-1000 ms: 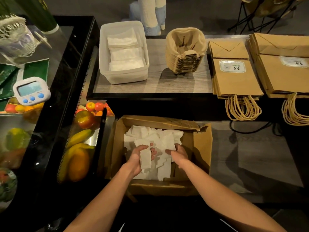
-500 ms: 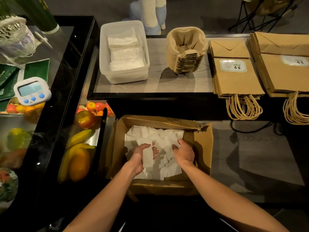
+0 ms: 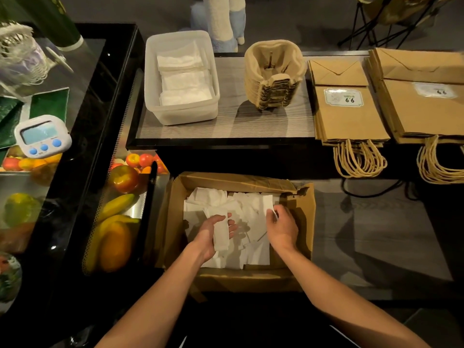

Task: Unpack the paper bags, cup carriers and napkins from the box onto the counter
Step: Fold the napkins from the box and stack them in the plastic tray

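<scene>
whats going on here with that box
A person is unpacking a cardboard box of loose white napkins below the counter. The left hand holds a small stack of them and the right hand pinches another napkin at the pile's right edge. Up on the counter sit a plastic tub of napkins, a stack of cup carriers and two piles of paper bags.

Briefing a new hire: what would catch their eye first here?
The open brown cardboard box at bottom centre, full of loose white paper napkins, with the left hand holding a small stack and the right hand pinching one. Behind, on the grey counter, stand a clear plastic tub, stacked beige pulp cup carriers and brown paper bags.
</scene>
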